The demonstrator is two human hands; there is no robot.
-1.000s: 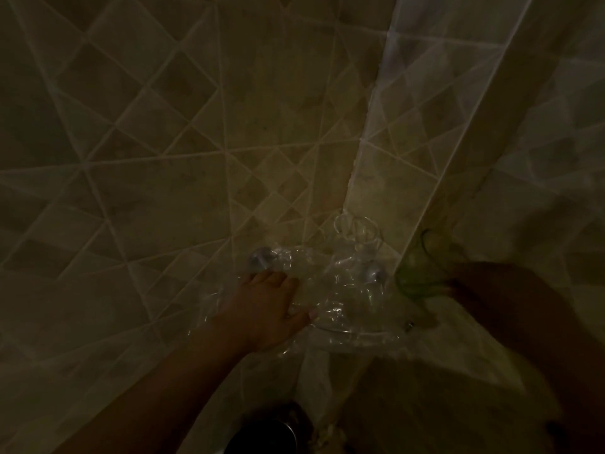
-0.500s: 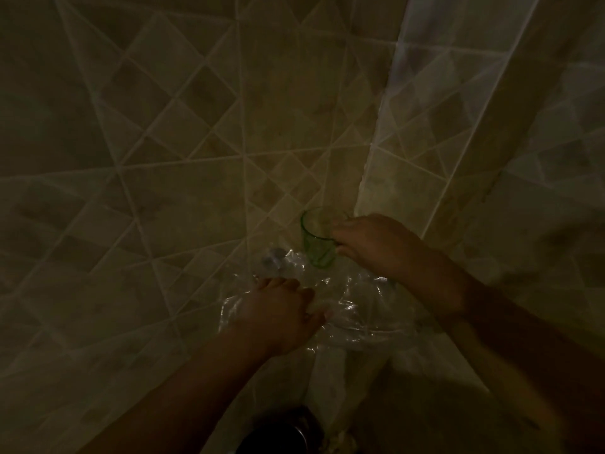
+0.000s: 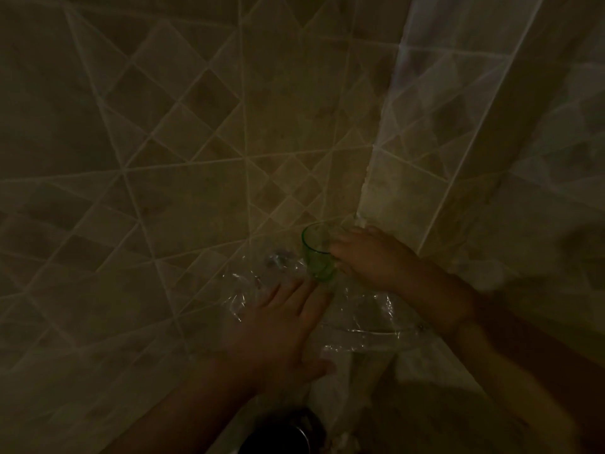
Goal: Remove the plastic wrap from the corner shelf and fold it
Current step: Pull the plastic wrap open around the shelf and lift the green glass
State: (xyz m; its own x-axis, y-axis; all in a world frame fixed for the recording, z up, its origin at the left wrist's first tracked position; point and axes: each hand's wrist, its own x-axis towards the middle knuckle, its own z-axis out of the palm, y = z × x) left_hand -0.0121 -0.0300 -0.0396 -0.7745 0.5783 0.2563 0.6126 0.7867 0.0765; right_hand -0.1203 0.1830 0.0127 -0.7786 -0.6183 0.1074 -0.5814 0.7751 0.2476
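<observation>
Evidently the wrap is not yet off: the plastic wrap (image 3: 357,309) lies crinkled over the corner shelf (image 3: 370,332), the left hand (image 3: 281,326) flat and unclenched on it, the right hand (image 3: 370,257) grasping a green cup (image 3: 316,253), so next the cup likely needs clearing.

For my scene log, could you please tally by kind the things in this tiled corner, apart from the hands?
Green glass cup: 1
Clear plastic wrap: 1
Corner shelf: 1
Dark round object at the bottom edge, too dim to identify: 1
Total: 4
</observation>
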